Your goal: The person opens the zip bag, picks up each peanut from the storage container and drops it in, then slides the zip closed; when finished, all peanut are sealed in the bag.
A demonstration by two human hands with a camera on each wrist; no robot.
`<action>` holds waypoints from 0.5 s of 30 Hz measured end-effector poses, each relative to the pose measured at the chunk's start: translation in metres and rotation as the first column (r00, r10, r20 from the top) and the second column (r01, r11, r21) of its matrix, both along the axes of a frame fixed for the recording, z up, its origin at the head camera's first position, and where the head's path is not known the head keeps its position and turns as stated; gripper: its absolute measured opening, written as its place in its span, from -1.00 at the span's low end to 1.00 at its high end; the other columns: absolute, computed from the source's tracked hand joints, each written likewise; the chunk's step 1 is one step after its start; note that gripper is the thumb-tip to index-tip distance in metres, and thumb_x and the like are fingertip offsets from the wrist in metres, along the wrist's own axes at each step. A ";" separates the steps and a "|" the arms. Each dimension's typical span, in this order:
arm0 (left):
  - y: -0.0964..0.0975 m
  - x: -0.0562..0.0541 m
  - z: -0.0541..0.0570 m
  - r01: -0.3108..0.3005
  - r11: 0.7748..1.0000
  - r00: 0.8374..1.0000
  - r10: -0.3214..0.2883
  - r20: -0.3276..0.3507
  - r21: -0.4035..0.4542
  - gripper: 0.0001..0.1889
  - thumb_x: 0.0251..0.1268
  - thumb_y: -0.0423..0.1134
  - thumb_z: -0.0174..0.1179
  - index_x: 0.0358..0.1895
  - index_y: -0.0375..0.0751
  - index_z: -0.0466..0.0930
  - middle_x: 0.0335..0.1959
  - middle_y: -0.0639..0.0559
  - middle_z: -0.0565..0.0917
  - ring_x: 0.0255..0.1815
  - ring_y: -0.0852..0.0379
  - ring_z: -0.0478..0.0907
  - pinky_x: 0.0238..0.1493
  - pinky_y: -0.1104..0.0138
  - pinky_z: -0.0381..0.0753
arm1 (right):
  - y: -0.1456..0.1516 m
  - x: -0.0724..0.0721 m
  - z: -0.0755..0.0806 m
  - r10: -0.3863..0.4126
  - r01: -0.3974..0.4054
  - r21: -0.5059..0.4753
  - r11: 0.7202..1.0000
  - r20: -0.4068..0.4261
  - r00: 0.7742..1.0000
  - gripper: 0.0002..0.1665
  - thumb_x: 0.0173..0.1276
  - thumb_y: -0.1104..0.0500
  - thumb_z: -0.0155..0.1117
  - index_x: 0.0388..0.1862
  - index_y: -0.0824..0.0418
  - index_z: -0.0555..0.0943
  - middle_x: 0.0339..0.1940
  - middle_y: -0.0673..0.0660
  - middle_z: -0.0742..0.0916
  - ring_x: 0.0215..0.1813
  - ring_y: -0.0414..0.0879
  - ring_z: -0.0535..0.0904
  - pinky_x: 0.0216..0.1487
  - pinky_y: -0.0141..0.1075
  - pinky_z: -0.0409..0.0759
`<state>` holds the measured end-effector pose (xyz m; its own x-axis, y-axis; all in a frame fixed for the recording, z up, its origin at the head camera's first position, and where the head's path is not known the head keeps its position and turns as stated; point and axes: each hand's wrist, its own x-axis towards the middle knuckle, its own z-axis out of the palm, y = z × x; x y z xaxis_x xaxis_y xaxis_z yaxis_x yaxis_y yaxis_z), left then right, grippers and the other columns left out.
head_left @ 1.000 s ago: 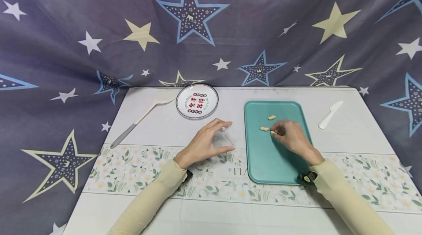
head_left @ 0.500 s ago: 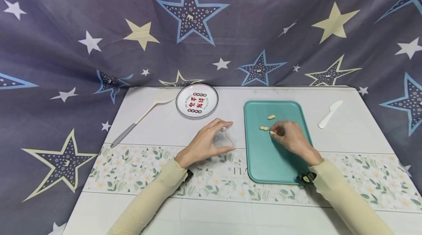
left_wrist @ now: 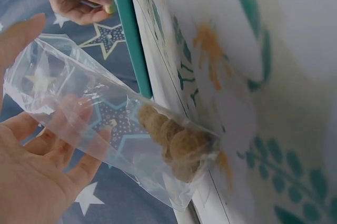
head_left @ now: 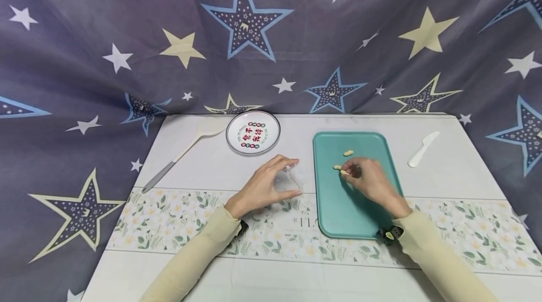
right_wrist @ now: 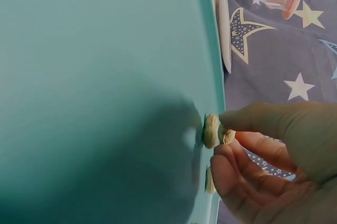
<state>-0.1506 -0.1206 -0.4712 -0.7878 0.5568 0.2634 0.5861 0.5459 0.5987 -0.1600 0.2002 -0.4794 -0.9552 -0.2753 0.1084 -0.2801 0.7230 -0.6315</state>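
My left hand [head_left: 262, 184] holds a clear plastic bag [left_wrist: 100, 103] upright by its top, thumb and fingers spread around the mouth. Several peanuts in their shells [left_wrist: 176, 145] lie at the bottom of the bag in the left wrist view. Over the teal tray [head_left: 343, 219], my right hand [head_left: 372, 180] pinches a single peanut [right_wrist: 228, 136] between thumb and fingertips. Just beside that one, a second peanut [head_left: 337, 167] lies on the tray, partly behind the fingertips in the head view. Farther back on the tray is another peanut [head_left: 348, 153].
Behind the left hand stands a white plate [head_left: 262, 145] with red lettering. A cream spoon [head_left: 186, 150] with a grey handle lies left of it. To the tray's right is a white knife [head_left: 423, 149]. A star-patterned cloth [head_left: 296, 34] hangs behind the table.
My right hand has shifted slightly left with the pinched peanut, close to the peanut lying on the tray. The left hand and bag stay in place. The head view has tilted up a little.
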 end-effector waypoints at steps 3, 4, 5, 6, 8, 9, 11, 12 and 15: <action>0.000 0.001 0.000 -0.006 1.000 1.000 0.006 -0.001 0.002 -0.18 0.13 0.14 0.55 0.44 -0.10 0.50 0.25 -0.02 0.65 0.18 0.13 0.62 0.31 0.20 0.65 | -0.005 0.001 0.001 0.002 -0.002 -0.019 1.000 -0.004 1.000 -0.84 0.26 0.39 0.49 -0.17 0.30 0.76 -0.32 0.18 0.83 -0.32 -0.09 0.74 -0.27 -0.38 0.71; -0.001 0.001 0.001 -0.007 1.000 1.000 0.007 -0.001 0.001 -0.19 0.14 0.14 0.55 0.44 -0.08 0.50 0.25 -0.02 0.64 0.18 0.14 0.62 0.31 0.21 0.65 | -0.006 0.002 0.001 0.003 -0.003 -0.024 1.000 -0.009 1.000 -0.83 0.26 0.39 0.50 -0.17 0.30 0.76 -0.32 0.18 0.83 -0.32 -0.09 0.74 -0.26 -0.39 0.71; -0.001 0.001 0.001 -0.006 1.000 1.000 0.006 0.000 0.003 -0.19 0.14 0.13 0.55 0.44 -0.08 0.50 0.25 -0.02 0.65 0.17 0.14 0.62 0.31 0.21 0.65 | -0.008 0.002 0.001 0.004 -0.005 -0.029 1.000 -0.014 1.000 -0.83 0.25 0.38 0.51 -0.17 0.30 0.76 -0.32 0.18 0.83 -0.32 -0.10 0.74 -0.26 -0.39 0.72; -0.001 0.001 0.001 -0.007 1.000 1.000 0.007 0.000 0.000 -0.19 0.14 0.14 0.55 0.44 -0.07 0.50 0.24 -0.02 0.65 0.17 0.14 0.62 0.31 0.22 0.65 | -0.010 0.002 0.002 0.007 -0.007 -0.032 0.999 -0.021 1.000 -0.83 0.25 0.37 0.51 -0.17 0.30 0.76 -0.32 0.18 0.83 -0.32 -0.10 0.74 -0.26 -0.39 0.72; -0.002 0.001 0.001 -0.009 1.000 1.000 0.009 0.001 0.000 -0.19 0.14 0.14 0.54 0.44 -0.06 0.50 0.24 -0.01 0.65 0.18 0.15 0.61 0.31 0.22 0.65 | -0.014 0.003 0.002 0.011 -0.013 -0.042 0.999 -0.031 0.999 -0.83 0.25 0.37 0.52 -0.17 0.30 0.76 -0.32 0.17 0.83 -0.32 -0.10 0.74 -0.26 -0.38 0.74; -0.002 0.001 0.001 -0.010 1.000 1.000 0.010 0.000 -0.001 -0.19 0.14 0.14 0.54 0.44 -0.06 0.50 0.24 -0.01 0.65 0.18 0.15 0.61 0.31 0.22 0.65 | -0.015 0.003 0.003 0.014 -0.016 -0.050 0.999 -0.036 0.999 -0.83 0.25 0.36 0.52 -0.17 0.30 0.76 -0.32 0.17 0.83 -0.32 -0.10 0.75 -0.25 -0.36 0.75; -0.002 0.001 0.001 -0.012 1.000 1.000 0.012 -0.003 0.000 -0.19 0.14 0.14 0.54 0.44 -0.05 0.50 0.23 0.00 0.65 0.18 0.15 0.61 0.31 0.22 0.65 | -0.019 0.003 0.005 0.023 -0.026 -0.065 0.998 -0.045 0.999 -0.84 0.25 0.36 0.52 -0.18 0.30 0.76 -0.33 0.18 0.83 -0.33 -0.09 0.75 -0.25 -0.31 0.77; -0.002 0.000 0.001 -0.013 1.000 1.000 0.013 -0.005 0.001 -0.19 0.14 0.14 0.55 0.44 -0.05 0.50 0.23 0.00 0.65 0.18 0.15 0.61 0.32 0.22 0.64 | -0.021 0.003 0.006 0.027 -0.031 -0.072 0.997 -0.047 0.999 -0.84 0.25 0.37 0.52 -0.19 0.30 0.76 -0.33 0.18 0.83 -0.33 -0.09 0.75 -0.24 -0.29 0.78; -0.002 0.000 0.001 -0.014 1.000 1.000 0.014 -0.005 0.007 -0.19 0.14 0.14 0.55 0.44 -0.07 0.50 0.23 0.00 0.65 0.18 0.15 0.61 0.32 0.21 0.64 | -0.026 0.005 0.009 0.044 -0.048 -0.092 0.995 -0.049 0.998 -0.85 0.25 0.37 0.52 -0.20 0.30 0.75 -0.34 0.17 0.83 -0.32 -0.08 0.75 -0.23 -0.23 0.80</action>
<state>-0.1503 -0.1231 -0.4702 -0.7940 0.5440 0.2715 0.5818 0.5501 0.5991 -0.1554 0.1739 -0.4707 -0.9350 -0.3054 0.1801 -0.3426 0.6473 -0.6809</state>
